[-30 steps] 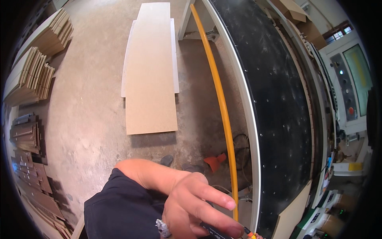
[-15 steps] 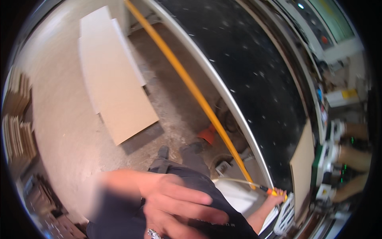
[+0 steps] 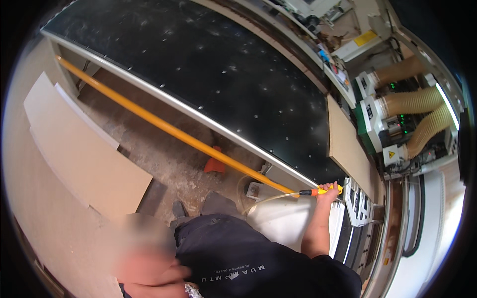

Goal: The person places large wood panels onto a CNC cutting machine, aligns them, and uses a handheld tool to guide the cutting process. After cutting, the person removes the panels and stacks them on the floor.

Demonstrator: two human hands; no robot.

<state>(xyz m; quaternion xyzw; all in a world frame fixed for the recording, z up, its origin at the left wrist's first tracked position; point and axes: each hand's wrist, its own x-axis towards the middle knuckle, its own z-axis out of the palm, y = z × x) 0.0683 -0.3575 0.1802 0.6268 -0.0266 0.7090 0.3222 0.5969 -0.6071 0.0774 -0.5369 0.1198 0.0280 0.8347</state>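
Observation:
My right hand (image 3: 328, 191) is wrapped round a yellow air blow gun (image 3: 339, 189) at the near right end of a black machine table (image 3: 218, 79). An orange and black coupling joins the gun to a thin pale hose (image 3: 273, 198) that runs down to the left. My left hand (image 3: 156, 278) is low in the view in front of my body, partly smeared, so its fingers cannot be read. Right beside it is a shiny silver thing (image 3: 193, 290), cut off by the lower edge; whether the hand touches it I cannot tell.
A yellow bar (image 3: 169, 128) runs along the table's front. Pale boards (image 3: 94, 159) lie at the left. Another board (image 3: 348, 144) lies at the table's right end, beside a white slotted bracket (image 3: 355, 206) and ribbed hoses (image 3: 412, 104). An orange object (image 3: 214, 161) is beneath the bar.
The view has swung to the right, showing more of the table and machine. My left hand has moved lower and leftward in the picture. My right hand still holds the blow gun.

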